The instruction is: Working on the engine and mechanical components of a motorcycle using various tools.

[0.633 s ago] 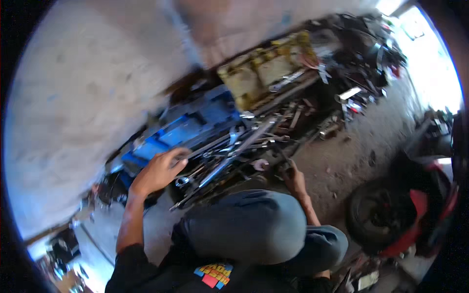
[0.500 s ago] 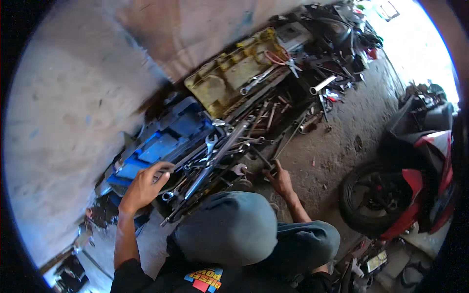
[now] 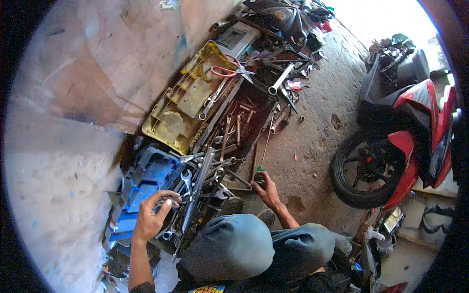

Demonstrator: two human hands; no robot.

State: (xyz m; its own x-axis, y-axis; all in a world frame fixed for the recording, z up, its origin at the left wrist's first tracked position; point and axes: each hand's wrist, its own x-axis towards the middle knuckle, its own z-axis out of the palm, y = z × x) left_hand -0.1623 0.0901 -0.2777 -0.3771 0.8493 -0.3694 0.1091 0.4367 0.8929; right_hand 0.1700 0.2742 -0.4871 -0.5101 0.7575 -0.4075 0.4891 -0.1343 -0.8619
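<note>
The fingers of the left hand [image 3: 149, 217] were curled narrowly around a small metal tool [image 3: 168, 202], which was held just above the pile of wrenches [image 3: 205, 180]. The fingers of the right hand [image 3: 266, 190] were closed on a screwdriver with a green handle [image 3: 259, 172], at the right edge of that same pile. A blue tool tray [image 3: 146, 180] was seen just left of the pile, and a yellow tray [image 3: 181, 112] lay beyond the pile, against the wall. Red-handled scissors [image 3: 227, 71] were laid on the yellow tray. A red motorcycle [image 3: 405, 127] was parked well to the right of the pile, on the concrete floor [image 3: 312, 141].
</note>
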